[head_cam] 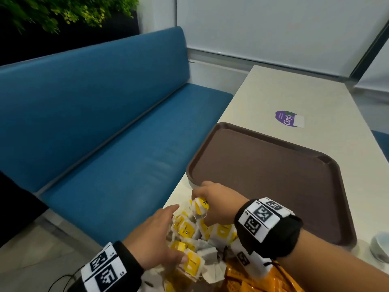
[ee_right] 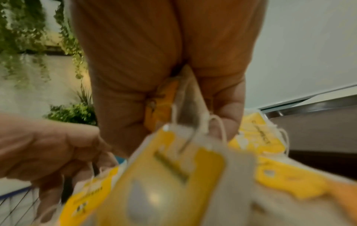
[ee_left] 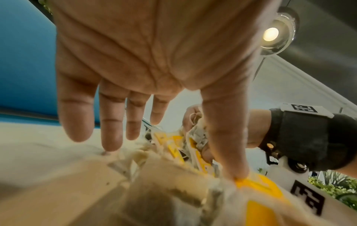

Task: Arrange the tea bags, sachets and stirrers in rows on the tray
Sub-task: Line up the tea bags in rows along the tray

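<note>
A heap of tea bags (head_cam: 189, 232) with yellow tags lies on the pale table, just in front of the brown tray (head_cam: 273, 175), whose floor is bare. My right hand (head_cam: 207, 197) hovers over the heap's far end and grips a tea bag (head_cam: 201, 205); in the right wrist view its curled fingers (ee_right: 228, 110) close round the bag (ee_right: 164, 107) and its strings. My left hand (head_cam: 162, 228) is spread flat over the heap's near side, fingers (ee_left: 110, 122) straight, thumb pressing on a yellow tag (ee_left: 257, 185). Orange sachets (head_cam: 252, 277) lie at the bottom edge. No stirrers show.
A blue bench (head_cam: 105, 123) runs along the table's left edge, close to the heap. A purple sticker (head_cam: 289, 119) marks the table beyond the tray. A small pale bowl (head_cam: 381, 245) stands at the right edge. A black cable (head_cam: 61, 281) lies on the floor.
</note>
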`<state>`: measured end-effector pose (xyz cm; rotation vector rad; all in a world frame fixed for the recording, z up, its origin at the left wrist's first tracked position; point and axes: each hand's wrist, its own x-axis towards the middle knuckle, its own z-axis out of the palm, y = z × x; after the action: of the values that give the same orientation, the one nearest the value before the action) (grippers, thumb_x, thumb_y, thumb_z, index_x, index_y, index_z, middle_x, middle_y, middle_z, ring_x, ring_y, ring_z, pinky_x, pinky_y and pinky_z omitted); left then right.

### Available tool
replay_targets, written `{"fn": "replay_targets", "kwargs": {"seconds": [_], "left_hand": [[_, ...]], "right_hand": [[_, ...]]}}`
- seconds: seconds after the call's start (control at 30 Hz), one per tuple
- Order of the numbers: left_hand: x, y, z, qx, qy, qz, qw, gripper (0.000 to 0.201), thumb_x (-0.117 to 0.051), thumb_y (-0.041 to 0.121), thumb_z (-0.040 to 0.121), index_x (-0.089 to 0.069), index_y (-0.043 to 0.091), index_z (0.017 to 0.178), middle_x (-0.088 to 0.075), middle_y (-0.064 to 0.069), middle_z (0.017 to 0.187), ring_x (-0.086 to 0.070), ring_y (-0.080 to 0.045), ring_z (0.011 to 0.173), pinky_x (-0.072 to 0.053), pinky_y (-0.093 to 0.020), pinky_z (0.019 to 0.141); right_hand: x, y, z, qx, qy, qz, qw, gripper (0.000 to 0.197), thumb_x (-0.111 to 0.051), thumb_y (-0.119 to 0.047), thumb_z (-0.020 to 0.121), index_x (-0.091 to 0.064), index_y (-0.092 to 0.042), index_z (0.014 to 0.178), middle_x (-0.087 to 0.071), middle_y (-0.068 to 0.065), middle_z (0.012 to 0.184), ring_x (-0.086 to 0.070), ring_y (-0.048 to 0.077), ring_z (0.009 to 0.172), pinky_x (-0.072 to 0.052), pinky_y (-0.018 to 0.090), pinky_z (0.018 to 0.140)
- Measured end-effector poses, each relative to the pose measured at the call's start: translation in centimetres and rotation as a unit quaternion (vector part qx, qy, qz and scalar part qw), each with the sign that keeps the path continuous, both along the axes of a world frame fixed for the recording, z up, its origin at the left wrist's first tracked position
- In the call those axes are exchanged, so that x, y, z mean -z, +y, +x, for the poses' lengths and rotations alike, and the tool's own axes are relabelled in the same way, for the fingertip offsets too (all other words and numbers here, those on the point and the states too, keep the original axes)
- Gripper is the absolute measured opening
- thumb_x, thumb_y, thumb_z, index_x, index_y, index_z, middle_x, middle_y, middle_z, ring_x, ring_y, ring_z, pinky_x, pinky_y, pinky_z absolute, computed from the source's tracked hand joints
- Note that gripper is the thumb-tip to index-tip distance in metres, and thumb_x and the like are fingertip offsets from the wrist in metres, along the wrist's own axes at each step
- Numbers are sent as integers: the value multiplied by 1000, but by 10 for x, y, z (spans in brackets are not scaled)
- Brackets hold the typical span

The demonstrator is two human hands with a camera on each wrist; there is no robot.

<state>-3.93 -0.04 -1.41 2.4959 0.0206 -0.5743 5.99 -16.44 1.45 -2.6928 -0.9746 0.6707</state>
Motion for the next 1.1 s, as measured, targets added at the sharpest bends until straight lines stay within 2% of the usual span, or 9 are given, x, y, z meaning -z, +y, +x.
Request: {"fn": "replay_targets", "kwargs": {"seconds": [0.13,0.23,0.33,0.43,0.57,0.67,0.77,0.97,1.1], "left_hand": [[-5,0,9,-24,-28,-55,998,112,-75,63,57,-14,32,145,-28,13,144,-35,-6,129,-34,-21,103],[-17,-4,20,-64,-62,-168,982,128,-53,94,27,-23,38,138,-34,17,134,-42,0,116,-36,-17,91],[-33,-15,37,-81,-99,-261,957,115,-60,88,29,-26,44,129,-40,15,133,-44,6,113,-39,-14,88],[-49,-33,56,-99,-92,-360,923,120,-68,84,26,-25,44,131,-42,11,131,-50,-1,114,-45,-25,92],[-59,-71,68,-139,54,-563,813,133,-83,69,15,-37,32,134,-56,-1,112,-56,-17,89,-51,-34,65],[-62,-97,69,-118,165,-693,692,94,-91,52,18,-71,12,101,-67,-12,88,-64,-28,77,-58,-41,62],[-63,-108,73,-144,172,-755,616,89,-92,46,20,-74,4,96,-67,-24,98,-69,-36,79,-57,-44,55],[-52,-103,83,-199,179,-782,563,113,-94,41,28,-55,8,129,-60,-23,123,-69,-36,89,-56,-48,58],[-50,-90,85,-171,218,-776,567,86,-97,29,25,-71,1,103,-66,-26,106,-69,-38,85,-56,-49,58]], "right_hand": [[-15,-17,3,59,-7,86,995,45,-75,-16,69,-58,-24,110,-49,1,106,-51,20,93,-44,28,71],[-32,-31,8,112,-13,154,982,36,-75,-14,66,-60,-25,96,-53,0,99,-55,19,89,-49,30,75],[-56,-44,14,151,-28,217,964,35,-75,-9,63,-53,-32,77,-55,-3,89,-54,14,79,-45,23,68],[-84,-54,18,181,-28,283,942,32,-77,-4,63,-57,-22,81,-59,-4,77,-55,12,71,-49,26,66],[-109,-61,17,209,-24,392,895,37,-78,2,64,-56,-24,79,-60,-2,74,-53,7,63,-47,18,60],[-106,-61,10,224,-31,425,876,36,-79,1,63,-56,-23,77,-57,-4,70,-48,4,60,-44,17,59],[-89,-63,6,246,-50,415,875,32,-81,-8,64,-57,-22,80,-60,-3,76,-50,6,64,-47,24,64],[-68,-64,-2,211,-93,367,901,41,-78,-10,61,-49,-36,73,-53,-6,85,-50,2,72,-41,16,64],[-72,-61,-6,183,-84,336,920,35,-79,-17,64,-55,-32,84,-55,-2,94,-56,10,82,-51,30,75]]}}
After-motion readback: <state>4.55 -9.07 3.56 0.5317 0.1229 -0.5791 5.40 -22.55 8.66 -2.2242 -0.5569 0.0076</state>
